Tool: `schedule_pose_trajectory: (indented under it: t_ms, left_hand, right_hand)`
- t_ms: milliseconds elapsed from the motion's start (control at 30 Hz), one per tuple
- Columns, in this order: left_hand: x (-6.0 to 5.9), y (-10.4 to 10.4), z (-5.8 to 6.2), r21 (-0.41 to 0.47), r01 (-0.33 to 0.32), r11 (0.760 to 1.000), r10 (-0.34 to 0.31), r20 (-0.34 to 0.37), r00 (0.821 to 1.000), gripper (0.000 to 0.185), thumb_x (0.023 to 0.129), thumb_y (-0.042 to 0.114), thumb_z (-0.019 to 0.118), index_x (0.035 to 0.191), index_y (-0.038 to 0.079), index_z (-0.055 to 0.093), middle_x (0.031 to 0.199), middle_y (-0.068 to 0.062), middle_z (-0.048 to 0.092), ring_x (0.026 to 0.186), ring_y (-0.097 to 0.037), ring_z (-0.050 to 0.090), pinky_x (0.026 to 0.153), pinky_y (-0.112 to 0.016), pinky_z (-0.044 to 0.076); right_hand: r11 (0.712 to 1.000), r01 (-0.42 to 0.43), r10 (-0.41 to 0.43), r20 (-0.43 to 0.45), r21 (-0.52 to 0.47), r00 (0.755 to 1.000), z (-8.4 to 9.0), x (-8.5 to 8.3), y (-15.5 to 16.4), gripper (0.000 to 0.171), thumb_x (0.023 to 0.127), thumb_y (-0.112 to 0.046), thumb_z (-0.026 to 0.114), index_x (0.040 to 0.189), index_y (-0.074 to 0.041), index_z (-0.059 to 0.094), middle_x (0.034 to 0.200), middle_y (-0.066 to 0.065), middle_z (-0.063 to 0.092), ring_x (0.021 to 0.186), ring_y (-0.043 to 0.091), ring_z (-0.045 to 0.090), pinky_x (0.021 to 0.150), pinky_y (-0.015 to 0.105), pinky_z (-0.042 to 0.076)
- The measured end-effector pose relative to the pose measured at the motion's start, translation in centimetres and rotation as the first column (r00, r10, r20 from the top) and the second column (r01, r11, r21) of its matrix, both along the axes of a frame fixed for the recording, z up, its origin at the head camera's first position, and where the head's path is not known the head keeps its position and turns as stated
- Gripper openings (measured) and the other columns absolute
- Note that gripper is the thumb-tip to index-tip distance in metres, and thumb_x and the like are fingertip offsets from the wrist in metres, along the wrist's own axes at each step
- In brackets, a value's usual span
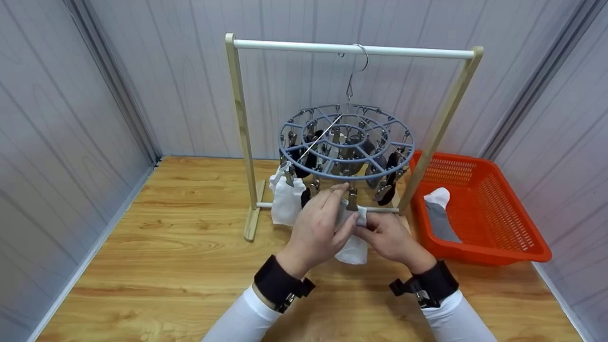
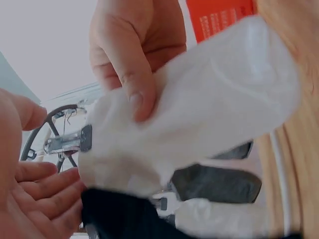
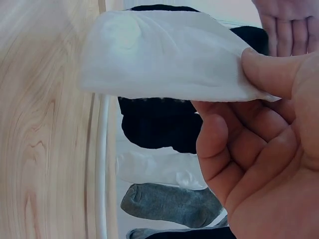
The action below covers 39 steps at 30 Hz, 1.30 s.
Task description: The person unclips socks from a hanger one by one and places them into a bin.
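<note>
A white sock (image 1: 353,251) hangs at the front of a round grey clip hanger (image 1: 316,174), its upper edge in a metal clip (image 1: 352,199). My right hand (image 1: 392,239) pinches this sock near the top, the thumb (image 2: 138,94) lying across its face in the left wrist view. Beside the clip, my left hand (image 1: 316,230) has its fingers extended and holds nothing. In the left wrist view the left-hand fingers (image 2: 47,194) are just below the clip. The right wrist view shows the sock's toe stretching away from the right hand (image 3: 264,149).
A wooden stand with a white bar (image 1: 304,46) carries the hanger. Other socks hang around the ring, including a white sock (image 1: 287,202) at left and a grey sock (image 3: 169,204). A red basket (image 1: 479,254) on the right contains a grey-and-white sock (image 1: 441,221).
</note>
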<state>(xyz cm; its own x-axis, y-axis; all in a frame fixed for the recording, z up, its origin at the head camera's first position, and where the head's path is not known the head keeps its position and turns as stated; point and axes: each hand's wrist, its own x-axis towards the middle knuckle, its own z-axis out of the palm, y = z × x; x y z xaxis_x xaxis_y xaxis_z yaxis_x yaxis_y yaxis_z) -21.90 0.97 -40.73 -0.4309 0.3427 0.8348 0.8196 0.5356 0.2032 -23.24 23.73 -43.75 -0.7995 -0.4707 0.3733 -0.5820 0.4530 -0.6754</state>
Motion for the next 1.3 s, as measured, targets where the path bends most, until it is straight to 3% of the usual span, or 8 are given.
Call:
schedule_pose_trajectory:
  t_ms: [133,367,567,733,800,933,1133,1300]
  left_hand:
    - [0.0,0.0,-0.1,0.046,0.022,0.999,-0.024,0.042,0.999,0.053,0.108,0.023,0.073,0.147,-0.010,0.060,0.140,-0.021,0.073,0.129,-0.034,0.070,0.120,-0.048,0.051]
    - [-0.1,0.0,0.1,0.151,0.100,0.983,-0.124,0.157,0.980,0.049,0.110,0.016,0.072,0.149,-0.010,0.059,0.141,-0.021,0.072,0.129,-0.032,0.070,0.118,-0.044,0.052]
    - [-0.2,0.0,0.2,0.174,0.112,0.978,-0.142,0.165,0.976,0.045,0.110,0.015,0.071,0.146,-0.009,0.062,0.131,-0.019,0.075,0.119,-0.029,0.072,0.109,-0.044,0.057]
    - [-0.4,-0.2,0.3,0.163,0.099,0.982,-0.123,0.144,0.982,0.044,0.110,0.015,0.071,0.146,-0.010,0.064,0.113,-0.012,0.077,0.109,-0.028,0.071,0.101,-0.043,0.058]
    - [-0.5,-0.2,0.2,0.161,0.096,0.982,-0.119,0.143,0.983,0.042,0.110,0.014,0.070,0.144,-0.011,0.066,0.111,-0.011,0.078,0.111,-0.029,0.071,0.106,-0.046,0.057]
    - [-0.6,-0.2,0.2,0.179,0.086,0.980,-0.113,0.148,0.983,0.033,0.110,0.014,0.069,0.134,-0.008,0.071,0.107,-0.011,0.078,0.109,-0.029,0.071,0.117,-0.054,0.051]
    - [-0.6,-0.1,0.2,0.217,0.084,0.973,-0.116,0.137,0.984,0.023,0.109,0.013,0.072,0.123,-0.005,0.073,0.104,-0.011,0.076,0.102,-0.027,0.072,0.117,-0.056,0.051]
    - [-0.5,-0.1,0.2,0.219,0.078,0.973,-0.110,0.139,0.984,0.022,0.108,0.015,0.073,0.121,-0.003,0.073,0.107,-0.010,0.077,0.101,-0.026,0.070,0.101,-0.045,0.058]
  right_hand:
    - [0.999,-0.026,0.026,-0.003,-0.019,1.000,0.0,0.0,-0.3,0.029,0.109,-0.020,0.075,0.137,-0.014,0.079,0.120,-0.002,0.081,0.091,0.012,0.073,0.077,0.028,0.062]
    - [1.000,-0.013,0.011,-0.074,-0.015,0.997,-0.1,0.1,-0.6,0.023,0.107,-0.021,0.078,0.129,-0.016,0.082,0.110,-0.005,0.080,0.086,0.010,0.070,0.074,0.027,0.060]
    - [1.000,-0.025,0.024,-0.088,-0.013,0.996,-0.2,0.2,-0.7,0.025,0.106,-0.019,0.079,0.130,-0.013,0.082,0.116,-0.003,0.081,0.092,0.011,0.073,0.078,0.029,0.063]
    - [1.000,0.000,-0.001,-0.077,-0.007,0.997,0.0,0.5,-1.0,0.007,0.104,-0.021,0.081,0.106,-0.014,0.081,0.080,-0.013,0.063,0.069,0.007,0.059,0.062,0.024,0.051]
    - [1.000,0.016,-0.016,-0.084,-0.004,0.996,0.1,0.5,-1.1,0.016,0.103,-0.021,0.082,0.091,-0.015,0.074,0.072,-0.016,0.049,0.062,0.005,0.051,0.056,0.023,0.043]
    - [1.000,0.015,-0.015,-0.088,-0.006,0.996,0.3,0.6,-1.2,0.031,0.103,-0.020,0.082,0.080,-0.018,0.062,0.070,-0.017,0.040,0.059,0.004,0.044,0.055,0.023,0.037]
    - [1.000,-0.010,0.009,-0.046,-0.026,0.999,0.3,0.7,-1.2,0.011,0.105,-0.022,0.081,0.097,-0.015,0.076,0.074,-0.014,0.053,0.066,0.007,0.054,0.060,0.024,0.047]
    - [0.999,-0.022,0.021,-0.014,-0.047,1.000,0.1,0.7,-1.2,0.013,0.107,-0.022,0.078,0.116,-0.013,0.081,0.090,-0.006,0.073,0.079,0.012,0.067,0.070,0.028,0.059]
